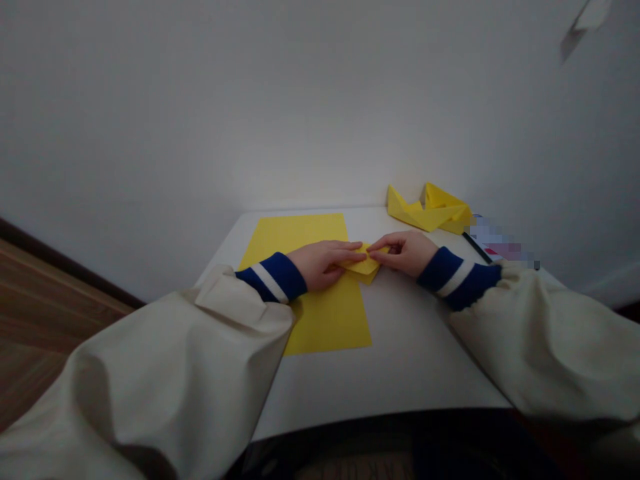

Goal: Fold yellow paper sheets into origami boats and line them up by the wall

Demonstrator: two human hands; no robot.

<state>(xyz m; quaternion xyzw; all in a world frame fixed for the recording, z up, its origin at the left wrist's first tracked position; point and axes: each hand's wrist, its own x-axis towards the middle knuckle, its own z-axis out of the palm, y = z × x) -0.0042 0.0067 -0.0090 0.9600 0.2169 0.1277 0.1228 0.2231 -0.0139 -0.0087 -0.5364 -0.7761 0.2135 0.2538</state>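
A small folded yellow paper piece [364,265] lies on the white table [410,360], partly over a flat yellow sheet [320,293]. My left hand [325,261] presses on its left side with fingers stretched toward the middle. From the right, my right hand [405,252] pinches the piece's upper right edge with closed fingers. Both hands touch the same piece.
Two folded yellow paper boats [430,211] sit at the table's back right by the wall. A dark pen [477,248] and a blurred item [495,241] lie at the right edge. Wooden floor [45,313] shows at the left.
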